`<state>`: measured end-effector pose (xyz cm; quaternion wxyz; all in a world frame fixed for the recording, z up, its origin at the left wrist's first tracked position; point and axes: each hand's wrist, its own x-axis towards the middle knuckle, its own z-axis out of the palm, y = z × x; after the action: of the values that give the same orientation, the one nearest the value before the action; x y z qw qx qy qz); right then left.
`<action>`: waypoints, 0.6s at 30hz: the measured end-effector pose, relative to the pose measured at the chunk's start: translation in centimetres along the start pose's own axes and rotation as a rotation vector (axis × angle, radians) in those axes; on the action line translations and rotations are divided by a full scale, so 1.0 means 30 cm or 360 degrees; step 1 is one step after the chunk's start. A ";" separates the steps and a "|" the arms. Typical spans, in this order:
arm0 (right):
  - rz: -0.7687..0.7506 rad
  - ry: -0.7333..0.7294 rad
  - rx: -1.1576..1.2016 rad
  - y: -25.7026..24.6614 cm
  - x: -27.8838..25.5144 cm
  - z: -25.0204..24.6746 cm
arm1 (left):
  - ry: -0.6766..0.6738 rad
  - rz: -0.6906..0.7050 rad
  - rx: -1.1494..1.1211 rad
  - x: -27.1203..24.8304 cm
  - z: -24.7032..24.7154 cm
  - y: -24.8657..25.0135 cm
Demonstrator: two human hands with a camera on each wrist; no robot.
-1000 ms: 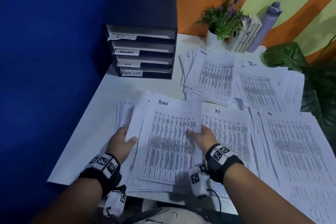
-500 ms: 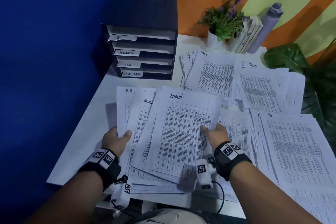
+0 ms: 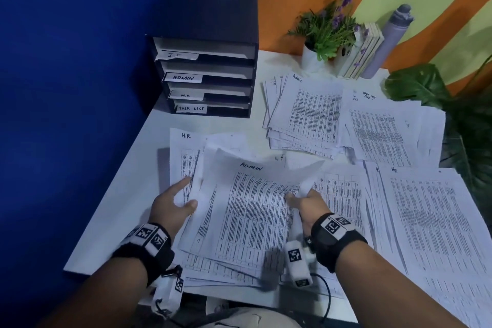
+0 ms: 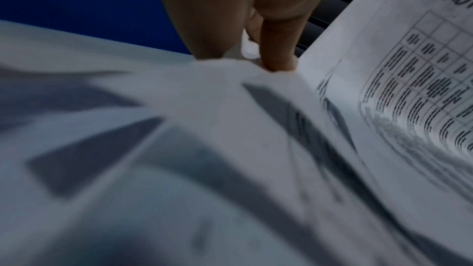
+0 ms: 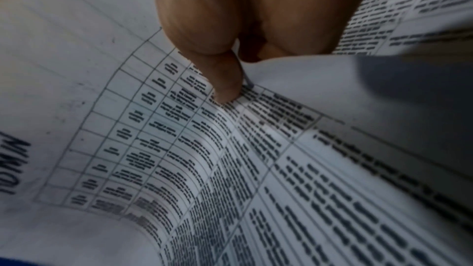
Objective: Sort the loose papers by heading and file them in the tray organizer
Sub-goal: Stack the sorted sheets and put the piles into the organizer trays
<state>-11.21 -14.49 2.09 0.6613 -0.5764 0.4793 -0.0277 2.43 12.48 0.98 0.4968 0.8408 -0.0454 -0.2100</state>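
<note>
A black tray organizer (image 3: pixel 213 10) stands at the back left, its slots labelled IT, ADMIN, H.R and TASK LIST. In front of me lies a fanned stack of printed sheets with an ADMIN sheet (image 3: pixel 247 216) on top and an H.R. sheet (image 3: pixel 183 149) showing at its left. My left hand (image 3: pixel 173 202) pinches the stack's left edge, thumb on top; its fingers (image 4: pixel 276 48) dip into the paper. My right hand (image 3: pixel 303 202) pinches the ADMIN sheet's right edge, which curls upward; its thumb (image 5: pixel 225 80) presses on the print.
Sorted piles cover the white table (image 3: pixel 127 194): an Admin pile (image 3: pixel 308 114), a Task List pile (image 3: pixel 380 130), an HR pile (image 3: pixel 431 221). A potted plant (image 3: pixel 324 32), books (image 3: pixel 364 53) and a grey bottle (image 3: pixel 391 37) stand at the back. Large leaves (image 3: pixel 426 85) at right, blue wall at left.
The stack has fanned out, exposing an H.R. sheet at the left. My right hand has taken the top ADMIN sheet's right edge and lifted it, so the sheet now bends.
</note>
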 end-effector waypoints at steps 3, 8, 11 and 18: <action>-0.0034 -0.0018 0.0027 -0.008 0.005 0.011 | -0.0094 -0.0078 -0.0085 0.011 -0.002 -0.008; -0.0155 -0.0075 0.0074 -0.028 -0.001 0.015 | -0.0199 -0.0365 -0.0188 0.035 0.020 -0.028; -0.0202 -0.0114 0.0083 -0.028 -0.002 0.015 | -0.0090 -0.0350 -0.0083 0.041 0.022 -0.042; -0.0172 -0.0018 0.0136 -0.025 0.000 0.014 | 0.0224 -0.0092 0.0040 0.045 0.010 -0.033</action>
<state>-10.54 -14.43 2.63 0.6856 -0.5729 0.4420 -0.0805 3.41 12.35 -0.38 0.4820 0.8606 0.0112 -0.1640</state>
